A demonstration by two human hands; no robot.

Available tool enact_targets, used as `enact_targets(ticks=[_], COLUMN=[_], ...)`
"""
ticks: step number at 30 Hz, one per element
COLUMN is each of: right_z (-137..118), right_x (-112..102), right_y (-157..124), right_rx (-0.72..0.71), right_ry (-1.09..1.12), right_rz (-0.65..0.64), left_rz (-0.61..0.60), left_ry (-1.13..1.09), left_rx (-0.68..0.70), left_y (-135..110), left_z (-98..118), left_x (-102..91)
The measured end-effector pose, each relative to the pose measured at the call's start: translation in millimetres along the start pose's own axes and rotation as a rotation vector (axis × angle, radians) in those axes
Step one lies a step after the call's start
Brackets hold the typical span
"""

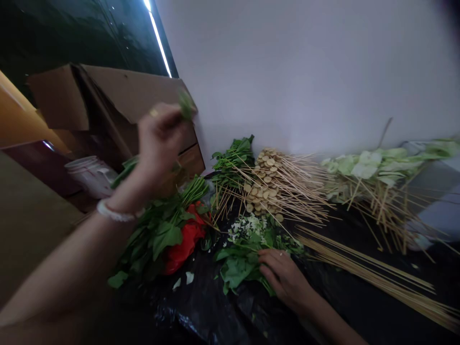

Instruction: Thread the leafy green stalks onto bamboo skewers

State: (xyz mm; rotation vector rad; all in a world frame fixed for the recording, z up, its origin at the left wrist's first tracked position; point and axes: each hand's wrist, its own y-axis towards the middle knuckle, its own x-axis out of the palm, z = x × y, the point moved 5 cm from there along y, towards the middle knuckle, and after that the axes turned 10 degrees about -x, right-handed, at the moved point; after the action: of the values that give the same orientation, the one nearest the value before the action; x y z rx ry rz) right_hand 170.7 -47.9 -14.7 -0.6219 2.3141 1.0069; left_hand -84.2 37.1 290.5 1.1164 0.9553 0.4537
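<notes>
My left hand, smeared by motion, is raised in front of the cardboard box, its fingers closed. A blurred bit of green leaf sticks out at its fingertips. Lower down, my right hand has its curled fingers on a small bunch of leafy greens lying on black plastic. Chopped white-green bits lie just behind that bunch. Left of it, a larger heap of long-stemmed leafy greens rests against a red plastic bag.
Skewered round slices are piled near the wall beside greens on skewers. Skewered pale green leaves stand at the right. Bare wooden skewers lie in front of them. At left are an open cardboard box and a whitish container.
</notes>
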Motion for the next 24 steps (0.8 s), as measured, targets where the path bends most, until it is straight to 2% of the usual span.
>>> enact_targets(ticks=[1, 3, 4, 6, 9, 13, 15, 16, 18, 21, 22, 24], right_z=[1, 5, 6, 4, -2, -4, 0, 4, 10, 18, 20, 23], right_x=[-6, -20, -25, -30, -25, -10, -10, -11, -16, -20, -21, -20], right_y=[2, 5, 6, 8, 8, 0, -3, -3, -4, -4, -4, -4], right_rx=[0.056, 0.209, 0.289, 0.361, 0.359, 0.435, 0.480, 0.494, 0.500, 0.489, 0.488, 0.493], right_ry=[0.075, 0.284, 0.413, 0.687, 1.008, 1.192, 1.208, 1.204, 1.186, 1.168, 1.173, 1.190], right_rz=[0.032, 0.119, 0.154, 0.191, 0.143, 0.031, 0.071, 0.101, 0.132, 0.136, 0.139, 0.152], left_rz=[-0.031, -0.226, -0.337, -0.456, -0.611, -0.655, -0.641, -0.614, -0.492, -0.209, -0.154, -0.112], left_ry=[0.008, 0.024, 0.014, -0.031, -0.072, -0.114, -0.109, -0.096, -0.064, -0.059, -0.061, -0.062], left_rx=[0.102, 0.313, 0.422, 0.557, 0.643, 0.611, 0.502, 0.400, 0.097, -0.452, -0.583, -0.759], left_y=[-24, -78, -107, -154, -196, -206, -202, -198, -192, -197, -204, -220], left_z=[28, 78, 100, 130, 150, 151, 141, 131, 101, 40, 23, 0], left_x=[9.2, 34.7, 47.2, 65.1, 86.1, 96.9, 94.9, 91.4, 77.5, 42.3, 31.8, 16.4])
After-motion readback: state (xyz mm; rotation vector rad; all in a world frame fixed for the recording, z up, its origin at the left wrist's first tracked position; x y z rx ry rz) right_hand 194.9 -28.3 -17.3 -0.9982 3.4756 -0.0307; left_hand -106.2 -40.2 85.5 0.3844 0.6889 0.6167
